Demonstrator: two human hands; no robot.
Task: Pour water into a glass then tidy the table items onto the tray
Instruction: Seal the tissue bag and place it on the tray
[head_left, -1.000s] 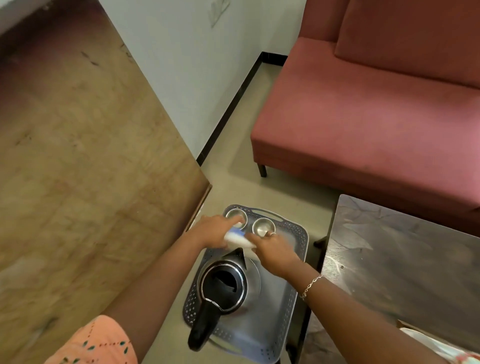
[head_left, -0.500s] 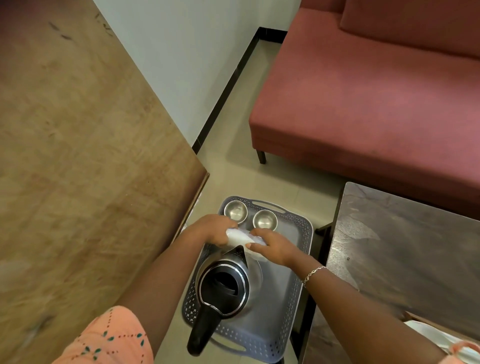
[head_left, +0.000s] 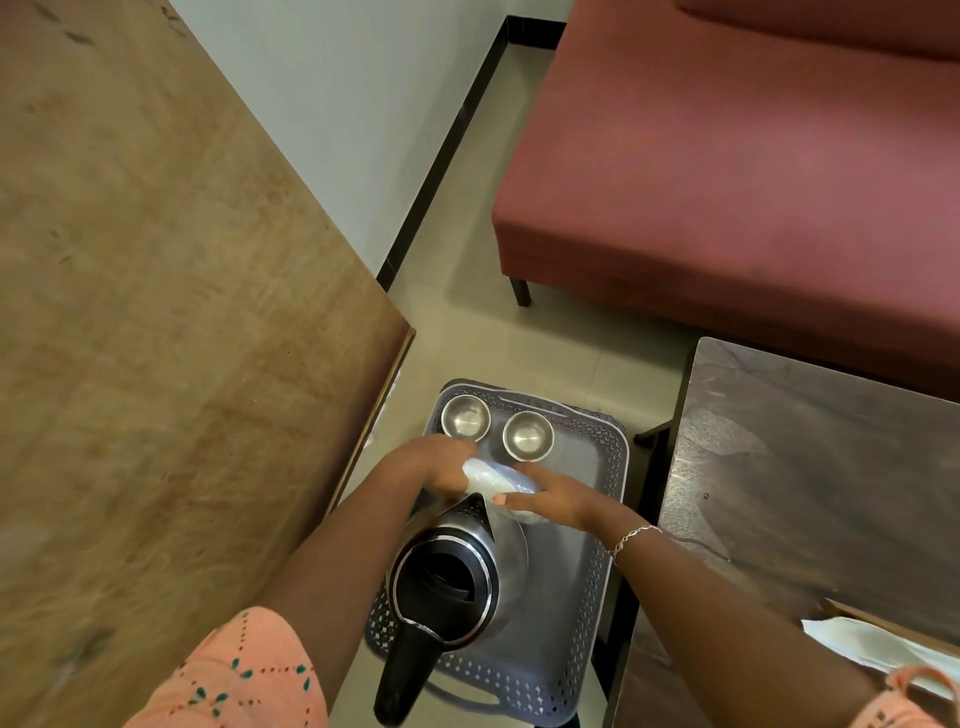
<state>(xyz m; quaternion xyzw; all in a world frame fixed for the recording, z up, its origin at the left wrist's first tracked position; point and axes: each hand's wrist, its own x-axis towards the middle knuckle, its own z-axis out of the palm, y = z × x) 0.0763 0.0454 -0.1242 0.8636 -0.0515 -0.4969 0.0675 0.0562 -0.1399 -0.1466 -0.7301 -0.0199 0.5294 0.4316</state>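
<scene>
A grey perforated tray (head_left: 592, 582) lies low between two tables. Two steel cups (head_left: 466, 417) (head_left: 528, 435) stand at its far end. A steel kettle (head_left: 449, 577) with a black handle stands at its near end. Between the cups and the kettle, both hands hold a white and blue plastic item (head_left: 493, 479) over the tray. My left hand (head_left: 431, 462) grips its left end. My right hand (head_left: 556, 499) holds its right end, thumb pointing left. What the item is I cannot tell.
A light wooden tabletop (head_left: 156, 338) fills the left. A dark wooden table (head_left: 810, 483) stands on the right, with white paper (head_left: 872, 647) at its near edge. A red sofa (head_left: 727, 171) stands beyond, across a tiled floor.
The view has moved closer to the tray. Both hands keep hold of the white item, which has tilted and shifted slightly toward the kettle.
</scene>
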